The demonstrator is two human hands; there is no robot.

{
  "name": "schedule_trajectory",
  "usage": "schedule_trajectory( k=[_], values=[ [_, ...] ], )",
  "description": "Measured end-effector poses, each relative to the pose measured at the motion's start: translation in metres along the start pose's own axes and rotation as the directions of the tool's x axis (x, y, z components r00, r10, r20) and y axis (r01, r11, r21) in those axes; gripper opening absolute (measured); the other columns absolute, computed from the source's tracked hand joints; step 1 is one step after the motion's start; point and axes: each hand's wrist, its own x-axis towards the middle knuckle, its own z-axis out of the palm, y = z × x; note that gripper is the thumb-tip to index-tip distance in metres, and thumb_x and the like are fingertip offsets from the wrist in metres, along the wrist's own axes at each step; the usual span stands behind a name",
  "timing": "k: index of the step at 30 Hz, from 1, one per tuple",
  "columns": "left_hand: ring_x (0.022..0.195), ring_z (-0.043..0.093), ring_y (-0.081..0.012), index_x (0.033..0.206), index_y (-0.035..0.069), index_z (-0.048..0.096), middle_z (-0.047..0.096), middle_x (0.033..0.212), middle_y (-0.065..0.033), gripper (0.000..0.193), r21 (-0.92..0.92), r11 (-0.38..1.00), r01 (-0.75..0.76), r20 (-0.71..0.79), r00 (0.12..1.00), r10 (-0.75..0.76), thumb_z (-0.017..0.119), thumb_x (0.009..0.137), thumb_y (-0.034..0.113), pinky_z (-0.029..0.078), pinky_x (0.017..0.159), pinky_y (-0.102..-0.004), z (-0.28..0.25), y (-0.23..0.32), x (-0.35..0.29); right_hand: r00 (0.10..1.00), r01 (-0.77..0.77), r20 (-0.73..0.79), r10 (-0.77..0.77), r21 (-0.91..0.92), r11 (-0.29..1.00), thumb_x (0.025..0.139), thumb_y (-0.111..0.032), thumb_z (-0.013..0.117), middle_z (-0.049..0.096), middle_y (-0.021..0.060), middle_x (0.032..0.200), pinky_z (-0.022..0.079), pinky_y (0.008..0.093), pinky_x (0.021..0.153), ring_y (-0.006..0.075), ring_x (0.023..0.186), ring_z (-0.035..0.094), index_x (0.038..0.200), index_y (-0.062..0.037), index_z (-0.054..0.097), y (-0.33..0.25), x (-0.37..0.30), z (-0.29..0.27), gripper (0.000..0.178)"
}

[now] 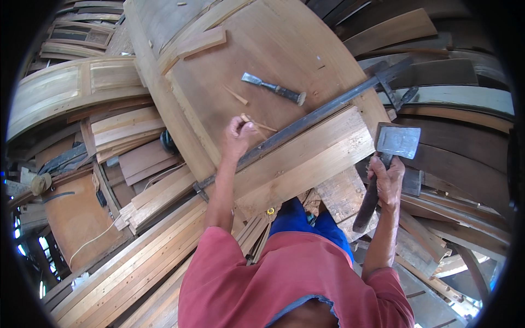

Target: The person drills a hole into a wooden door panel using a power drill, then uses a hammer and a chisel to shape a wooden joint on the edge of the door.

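My left hand (239, 134) is closed, pinching a thin wooden sliver (259, 123) between thumb and fingers above a wooden panel door (284, 38). My right hand (389, 179) grips the dark handle of a hammer-like tool with a broad, square metal head (399, 141), held up at the door's right side. On the panel lie a chisel (273, 89), its blade toward the far left, and a second thin wooden wedge (235, 94). A long dark bar clamp (320, 116) spans the door's near part, just beyond my left hand.
A small wood block (205, 44) rests on the door's far left. Stacked boards (131, 262) fill the lower left, and another panelled door (76, 82) lies at the left. Dark planks (454, 147) are piled at the right. A pale cord (95, 238) hangs at the left.
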Motion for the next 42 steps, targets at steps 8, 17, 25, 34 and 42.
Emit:
schedule_trajectory(
  k=[8, 17, 25, 34, 42],
  values=[
    [0.079, 0.066, -0.0092, 0.107, -0.002, 0.061, 0.068, 0.086, -0.0054, 0.018, -0.240, 0.970, -0.021, 0.265, 0.960, 0.087, 0.069, 0.093, 0.005, 0.054, 0.071, -0.0243, 0.177, 0.056, 0.018, 0.997, 0.046, -0.063, -0.046, -0.003, 0.999, 0.090, -0.029, 0.074, 0.060, 0.0015, 0.072, 0.045, 0.0250, 0.058, 0.0093, 0.061, 0.055, 0.096, -0.0011, 0.060, -0.018, -0.004, -0.018, 0.031],
    [0.078, 0.063, -0.0071, 0.097, -0.002, 0.064, 0.068, 0.087, -0.0038, 0.011, -0.044, 0.991, -0.130, 0.255, 0.957, 0.137, 0.072, 0.090, 0.004, 0.056, 0.071, -0.0236, 0.300, 0.043, 0.060, 0.954, 0.201, -0.235, -0.189, 0.028, 0.979, 0.091, -0.020, 0.074, 0.062, 0.0016, 0.072, 0.047, 0.0259, 0.059, 0.0090, 0.063, 0.057, 0.097, 0.0003, 0.063, -0.038, -0.014, -0.061, 0.024],
    [0.076, 0.064, -0.0081, 0.100, 0.001, 0.067, 0.072, 0.087, -0.0048, 0.016, -0.180, 0.978, -0.106, 0.150, 0.980, 0.134, 0.075, 0.088, 0.009, 0.054, 0.071, -0.0253, 0.315, 0.043, 0.059, 0.942, 0.238, -0.265, -0.207, 0.088, 0.967, 0.090, -0.021, 0.075, 0.062, 0.0025, 0.073, 0.047, 0.0255, 0.059, 0.0097, 0.063, 0.057, 0.097, -0.0003, 0.062, -0.044, -0.010, -0.073, 0.026],
    [0.070, 0.069, -0.0250, 0.103, 0.004, 0.063, 0.069, 0.083, -0.0152, 0.023, 0.011, 0.845, -0.535, 0.427, 0.766, 0.480, 0.077, 0.084, 0.007, 0.054, 0.063, -0.0333, 0.293, 0.072, 0.051, 0.930, 0.273, -0.260, -0.261, 0.009, 0.962, 0.091, -0.024, 0.076, 0.063, 0.0028, 0.073, 0.046, 0.0257, 0.061, 0.0097, 0.064, 0.057, 0.092, 0.0000, 0.064, -0.056, 0.002, -0.068, 0.026],
    [0.070, 0.068, -0.0306, 0.100, 0.003, 0.062, 0.067, 0.078, -0.0165, 0.024, 0.001, 0.881, -0.473, 0.303, 0.840, 0.451, 0.078, 0.083, 0.010, 0.054, 0.064, -0.0374, 0.308, 0.070, 0.056, 0.929, 0.297, -0.231, -0.288, 0.006, 0.955, 0.091, -0.022, 0.076, 0.065, 0.0022, 0.075, 0.046, 0.0262, 0.060, 0.0092, 0.066, 0.057, 0.094, 0.0001, 0.066, -0.066, 0.008, -0.057, 0.024]
  ],
)
